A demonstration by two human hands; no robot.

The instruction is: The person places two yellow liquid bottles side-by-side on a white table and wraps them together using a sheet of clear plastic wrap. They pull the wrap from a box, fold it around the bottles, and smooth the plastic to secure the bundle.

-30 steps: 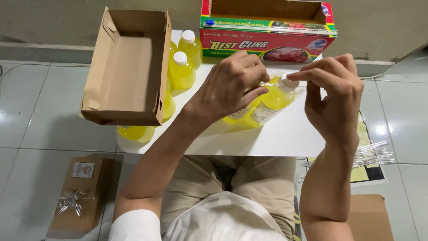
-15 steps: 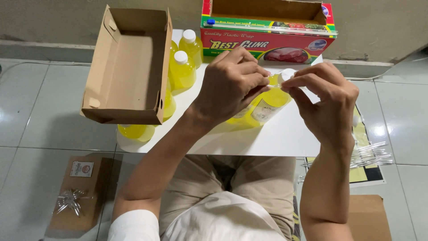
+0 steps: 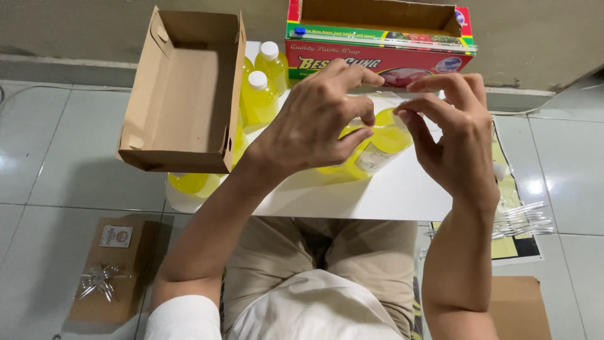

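At tabletop centre lay our bottle, full, likely heavy and slick. Left hand at nine o'clock and right hand at three pinched clear film over its cap; best gripped mid-body.

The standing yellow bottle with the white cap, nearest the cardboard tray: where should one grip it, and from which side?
Probably by the body just under the white cap, from above or from the right. The yellow bottle stands upright, the cardboard tray crowds its left side, and a second bottle stands close behind it.
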